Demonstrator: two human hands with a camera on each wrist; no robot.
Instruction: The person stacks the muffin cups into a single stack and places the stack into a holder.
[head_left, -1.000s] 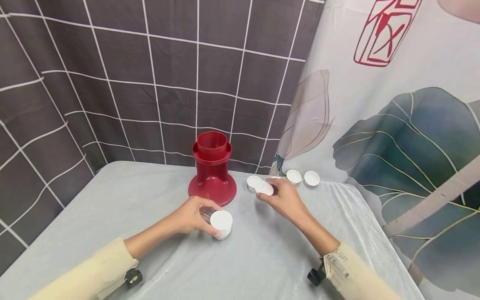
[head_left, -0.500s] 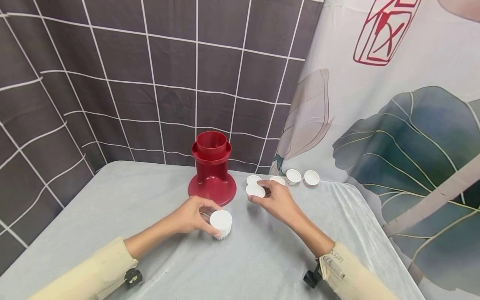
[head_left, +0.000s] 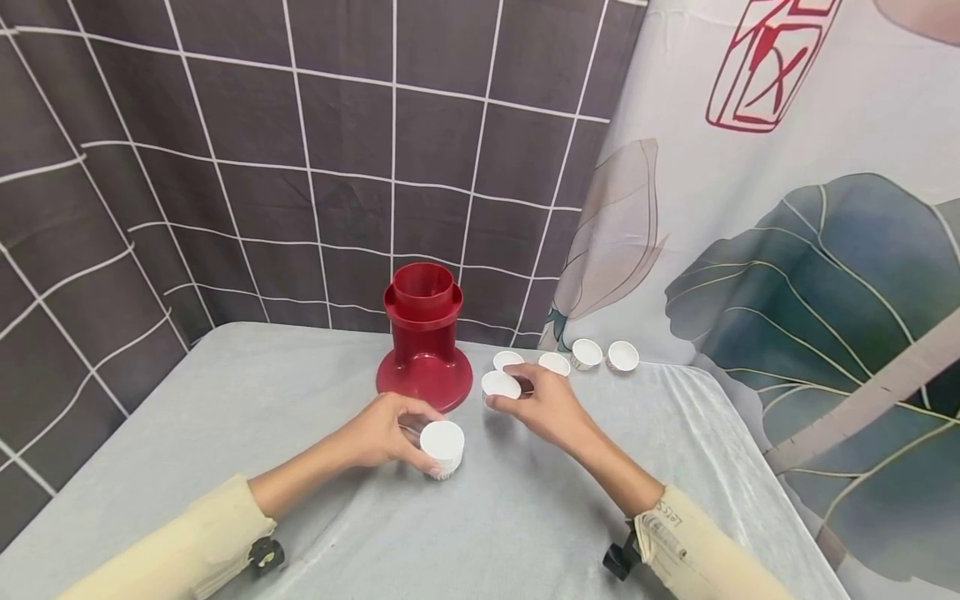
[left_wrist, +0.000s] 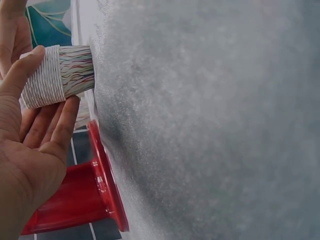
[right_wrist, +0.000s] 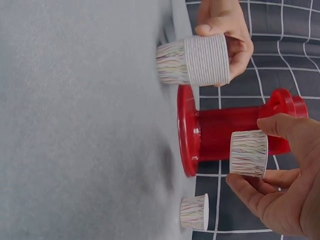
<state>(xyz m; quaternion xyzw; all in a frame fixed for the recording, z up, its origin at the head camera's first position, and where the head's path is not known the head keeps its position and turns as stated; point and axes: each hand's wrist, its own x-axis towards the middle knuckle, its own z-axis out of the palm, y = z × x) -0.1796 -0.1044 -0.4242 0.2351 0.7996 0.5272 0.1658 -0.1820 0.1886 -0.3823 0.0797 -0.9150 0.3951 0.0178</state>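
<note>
Around a stack of nested white paper baking cups (head_left: 442, 446), the left hand (head_left: 378, 435) curls its thumb and fingers; the stack stands on the cloth. Coloured wavy lines mark the lowest cup in the left wrist view, with many rims layered above it. A single paper baking cup (right_wrist: 249, 154) is pinched between thumb and fingers of the right hand (head_left: 551, 408), lifted off the cloth with its mouth up. Behind both hands rises a red plastic stand (head_left: 425, 350) with a round flared base and an open cylinder on top.
More baking cups sit along the table's back right: one behind the right fingers (head_left: 508, 359), another (head_left: 554, 362) beside it, and a pair farther right (head_left: 604, 356). Grey cloth (head_left: 300, 533) covers the table. A dark gridded curtain (head_left: 345, 125) hangs close behind.
The right hand has moved left with its single cup, from near the back cups toward the stack. The left hand and its stack have stayed in place.
</note>
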